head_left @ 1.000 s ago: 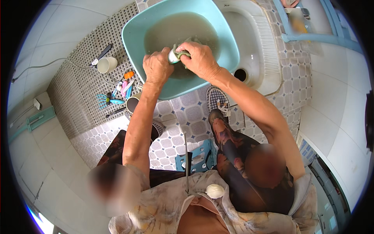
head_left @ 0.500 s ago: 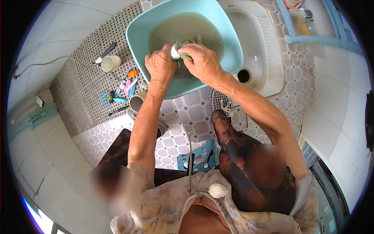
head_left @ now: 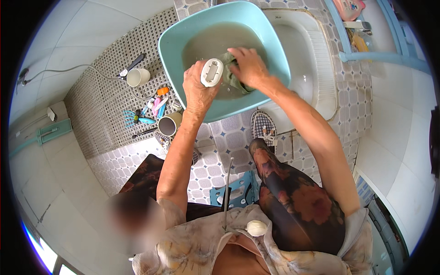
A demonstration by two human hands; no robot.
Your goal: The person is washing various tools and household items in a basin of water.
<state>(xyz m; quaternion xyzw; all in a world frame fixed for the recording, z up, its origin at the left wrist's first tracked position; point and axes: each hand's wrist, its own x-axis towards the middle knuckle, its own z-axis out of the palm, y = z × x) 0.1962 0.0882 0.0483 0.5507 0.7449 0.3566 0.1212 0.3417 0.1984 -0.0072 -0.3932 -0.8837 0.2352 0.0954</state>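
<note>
A white oval plastic piece point(head_left: 212, 72) with a long slot in its face is gripped by my left hand point(head_left: 197, 87), its slotted side turned up, over the left part of a light blue basin point(head_left: 270, 43). Grey, cloudy water point(head_left: 220, 34) fills the basin's bottom. In that water lies a crumpled green cloth point(head_left: 236, 82), partly under my right hand point(head_left: 251, 68). The right fingers curl over the cloth's upper part and are slightly blurred; the thumb sits against it.
A squat toilet point(head_left: 300, 59) lies right of the basin. On the perforated mat point(head_left: 103, 91) at left stand a white cup point(head_left: 138, 77) and a dark-filled cup point(head_left: 169, 123), near combs and brushes point(head_left: 137, 119). A blue rack point(head_left: 385, 55) is at upper right.
My hands were together on the white piece and cloth. They have parted: the right has moved right with the cloth, and the left has turned the piece slot-side up.
</note>
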